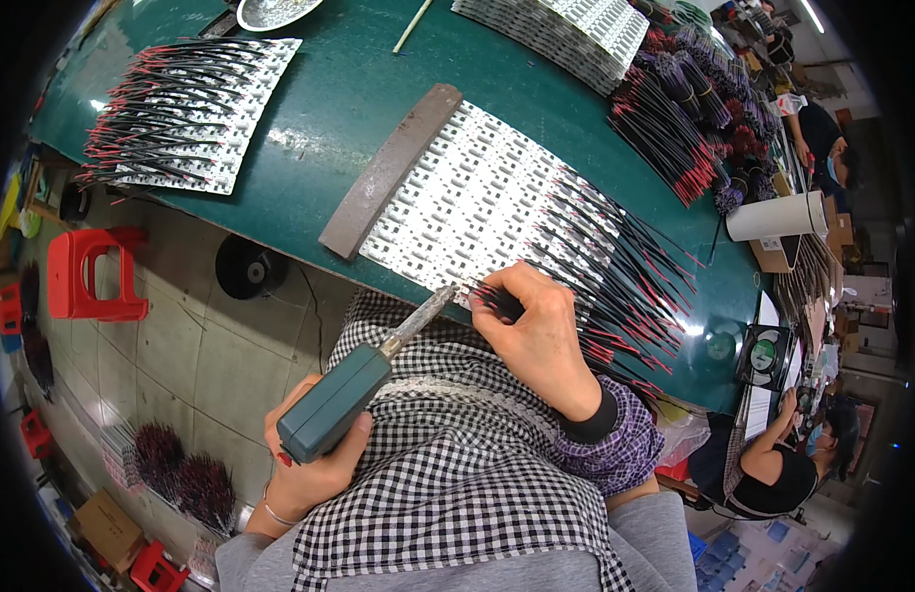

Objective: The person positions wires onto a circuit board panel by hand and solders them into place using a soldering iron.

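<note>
My left hand is closed around the dark green handle of a soldering iron. Its metal tip meets the near edge of a white circuit board panel lying on the green table. Close to that tip, my right hand pinches black wires against the panel's near edge; how many is hidden by the fingers. Rows of black wires with red ends extend from the panel's right part. A brown bar lies along the panel's left edge.
A second wired panel lies at the table's left end. Stacked panels and wire bundles stand at the back right. A red stool is on the floor to the left. Another person sits at the right.
</note>
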Motion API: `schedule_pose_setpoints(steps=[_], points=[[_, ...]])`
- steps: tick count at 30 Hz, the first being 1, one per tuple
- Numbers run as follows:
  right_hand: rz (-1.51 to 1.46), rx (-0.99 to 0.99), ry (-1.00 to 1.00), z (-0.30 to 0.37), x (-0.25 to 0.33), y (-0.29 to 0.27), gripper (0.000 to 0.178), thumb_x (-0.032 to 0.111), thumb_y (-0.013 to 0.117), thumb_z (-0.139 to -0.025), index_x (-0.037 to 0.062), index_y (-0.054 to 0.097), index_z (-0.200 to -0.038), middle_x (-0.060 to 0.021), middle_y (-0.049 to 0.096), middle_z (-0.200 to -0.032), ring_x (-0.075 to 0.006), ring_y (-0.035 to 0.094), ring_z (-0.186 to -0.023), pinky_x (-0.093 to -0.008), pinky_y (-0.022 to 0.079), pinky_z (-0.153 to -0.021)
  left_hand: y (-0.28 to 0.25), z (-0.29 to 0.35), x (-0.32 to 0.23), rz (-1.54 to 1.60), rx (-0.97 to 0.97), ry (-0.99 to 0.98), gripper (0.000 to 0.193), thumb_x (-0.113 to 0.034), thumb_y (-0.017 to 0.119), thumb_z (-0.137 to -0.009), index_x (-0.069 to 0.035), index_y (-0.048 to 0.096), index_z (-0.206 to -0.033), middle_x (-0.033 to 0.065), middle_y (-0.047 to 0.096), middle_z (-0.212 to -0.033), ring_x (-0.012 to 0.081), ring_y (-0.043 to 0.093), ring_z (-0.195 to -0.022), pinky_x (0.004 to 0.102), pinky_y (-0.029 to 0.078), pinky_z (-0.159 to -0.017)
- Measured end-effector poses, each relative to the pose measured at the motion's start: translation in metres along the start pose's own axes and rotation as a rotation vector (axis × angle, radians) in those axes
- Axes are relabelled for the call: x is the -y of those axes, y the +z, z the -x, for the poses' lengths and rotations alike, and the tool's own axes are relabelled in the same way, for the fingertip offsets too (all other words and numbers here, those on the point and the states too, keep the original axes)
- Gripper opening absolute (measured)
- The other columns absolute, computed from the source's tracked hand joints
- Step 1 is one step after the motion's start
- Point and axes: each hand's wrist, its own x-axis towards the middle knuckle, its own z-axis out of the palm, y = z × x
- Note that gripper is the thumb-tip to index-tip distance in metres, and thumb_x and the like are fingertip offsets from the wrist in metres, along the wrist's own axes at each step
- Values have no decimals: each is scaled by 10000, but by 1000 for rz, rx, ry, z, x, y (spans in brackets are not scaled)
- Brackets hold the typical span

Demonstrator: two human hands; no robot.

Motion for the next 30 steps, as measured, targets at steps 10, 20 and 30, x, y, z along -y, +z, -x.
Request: schedule_pose_setpoints(steps=[10,20,30], points=[[-30,34,-7,-8,-1,-5,147,61,775,-795,-47,712,-873,-120,672,-769,-196,626,-654,-312,488,-611,1,3,7,-2,-19,21,166,1,753,-769,39,709,-924,121,662,-848,224,659,-705,314,515,-610],[-36,59,-3,-8,-1,-7,157,63,778,-799,-42,709,-893,-116,669,-788,-194,611,-657,-311,477,-611,-2,12,10,24,-46,-86,229,-11,768,-768,47,713,-983,131,687,-877,223,684,-733,311,537,-646],[-70,68,-70,0,8,-21,131,-5,696,-893,-28,672,-1020,-130,560,-924,-294,606,-793,-376,489,-713,4,10,17,104,-136,-38,298,-21,776,-770,56,709,-1050,147,718,-952,219,710,-809,309,562,-710]])
